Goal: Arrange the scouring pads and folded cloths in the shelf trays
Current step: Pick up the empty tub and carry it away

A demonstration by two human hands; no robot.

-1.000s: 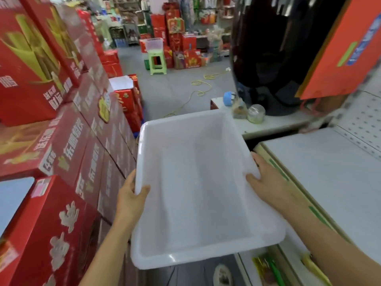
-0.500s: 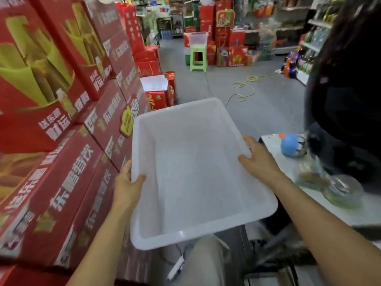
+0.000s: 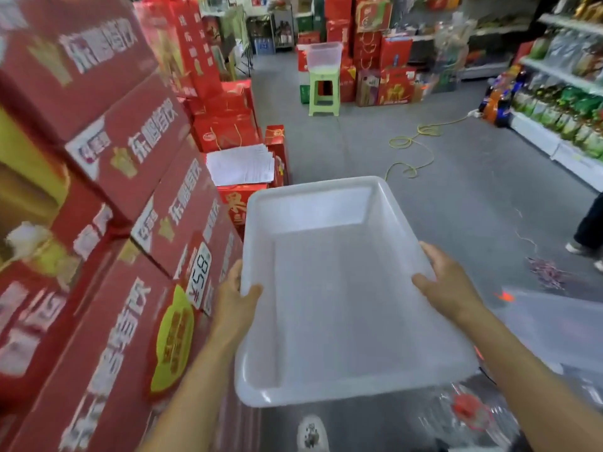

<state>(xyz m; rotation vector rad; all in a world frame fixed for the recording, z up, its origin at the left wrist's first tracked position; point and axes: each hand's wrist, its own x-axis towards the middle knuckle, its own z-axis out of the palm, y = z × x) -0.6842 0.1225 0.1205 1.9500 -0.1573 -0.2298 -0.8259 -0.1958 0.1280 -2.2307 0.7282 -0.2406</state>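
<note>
I carry an empty translucent white plastic tray level in front of me, above the shop floor. My left hand grips its left rim, thumb inside the wall. My right hand holds the right rim with the fingers over the edge. No scouring pads or folded cloths are in view.
Stacked red cartons wall the left side close to the tray. A green stool bearing a clear tub stands down the aisle. A yellow cord lies on the grey floor. Stocked shelves and a person's foot are at right.
The view has swung away from the white shelf and counter toward the open aisle. Both hands keep the same hold on the tray, which now points down the aisle.
</note>
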